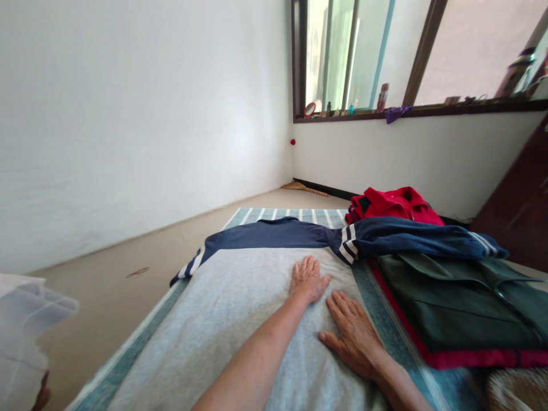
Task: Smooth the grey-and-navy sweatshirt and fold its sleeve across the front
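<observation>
A long-sleeved grey shirt (214, 308) with a navy yoke and white-striped navy sleeves lies spread flat before me. My left hand (309, 279) rests palm down on its grey body, just below the navy part, fingers stretched out. Lower and to the right, my right hand (353, 331) also lies flat on the grey cloth, its fingers spread. The right navy sleeve (411, 237) reaches out over the neighbouring clothes, while the left sleeve hangs toward the edge of the surface. Neither hand holds anything.
A blue striped mat (372, 302) lies under the shirt. At right is a folded dark green jacket (454, 314) on red cloth; behind it are red folded clothes (396, 204). White translucent material (25, 331) stands at left. Bottles line the windowsill (363, 115).
</observation>
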Motion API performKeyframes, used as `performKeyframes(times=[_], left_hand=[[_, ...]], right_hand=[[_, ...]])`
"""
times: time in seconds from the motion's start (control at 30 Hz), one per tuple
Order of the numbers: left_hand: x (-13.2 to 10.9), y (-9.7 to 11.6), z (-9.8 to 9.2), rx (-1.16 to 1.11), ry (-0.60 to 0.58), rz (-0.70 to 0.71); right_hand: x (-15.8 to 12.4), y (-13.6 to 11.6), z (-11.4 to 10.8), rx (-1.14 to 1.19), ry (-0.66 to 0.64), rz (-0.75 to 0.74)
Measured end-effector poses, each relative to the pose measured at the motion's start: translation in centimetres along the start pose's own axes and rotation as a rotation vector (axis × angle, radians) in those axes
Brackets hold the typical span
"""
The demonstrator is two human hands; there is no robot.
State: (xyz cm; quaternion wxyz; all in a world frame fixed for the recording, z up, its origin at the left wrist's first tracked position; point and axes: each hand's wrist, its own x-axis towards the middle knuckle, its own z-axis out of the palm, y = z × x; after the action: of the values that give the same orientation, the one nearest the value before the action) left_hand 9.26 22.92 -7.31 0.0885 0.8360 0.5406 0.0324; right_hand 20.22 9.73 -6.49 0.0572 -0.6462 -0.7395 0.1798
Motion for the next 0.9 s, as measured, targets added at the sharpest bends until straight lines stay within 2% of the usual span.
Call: performKeyframes(times=[0.9], left_hand=[[0.05,-0.06,0.42,-0.035,0.026,-0.003]], right_hand=[[-0.05,0.03,0.06,-0.048,0.018,-0.007]])
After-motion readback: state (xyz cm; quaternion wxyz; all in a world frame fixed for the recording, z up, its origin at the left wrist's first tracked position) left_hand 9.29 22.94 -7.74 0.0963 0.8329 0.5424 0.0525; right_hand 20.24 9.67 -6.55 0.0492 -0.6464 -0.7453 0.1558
